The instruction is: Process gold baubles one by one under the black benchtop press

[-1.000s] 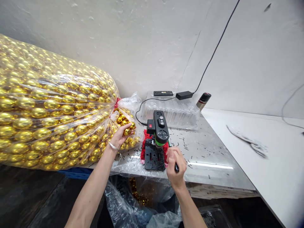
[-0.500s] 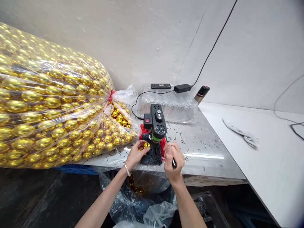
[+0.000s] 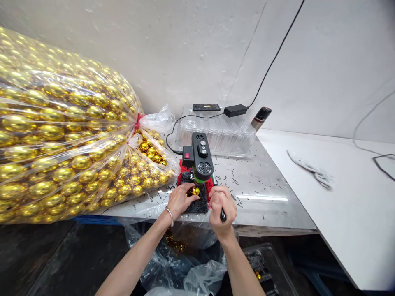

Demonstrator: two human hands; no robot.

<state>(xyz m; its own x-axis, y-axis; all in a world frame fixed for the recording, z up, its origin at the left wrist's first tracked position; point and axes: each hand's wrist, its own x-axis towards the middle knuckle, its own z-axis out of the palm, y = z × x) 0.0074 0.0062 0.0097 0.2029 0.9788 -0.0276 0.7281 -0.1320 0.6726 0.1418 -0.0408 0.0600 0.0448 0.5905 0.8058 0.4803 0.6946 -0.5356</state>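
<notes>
A black bench machine (image 3: 202,154) with a green ring and a red switch stands on a black base over a red cloth (image 3: 209,187). Between the thumb and fingers of my left hand (image 3: 181,200) is a shiny gold ball (image 3: 195,191), held just below the machine's head. My right hand (image 3: 222,207) is wrapped round the black handle (image 3: 223,215) at the machine's right side. Black shavings lie on the base around the ball.
A large clear bag of gold balls (image 3: 61,139) fills the left. Behind the machine are a clear plastic tray (image 3: 222,135), a power adapter (image 3: 235,110) and a bottle (image 3: 261,118). A glove (image 3: 311,169) lies at right; plastic bags (image 3: 166,263) hang below.
My left hand has moved slightly right with the gold ball, bringing it under the machine's head. My right hand stays on the handle. The view has shifted a little.
</notes>
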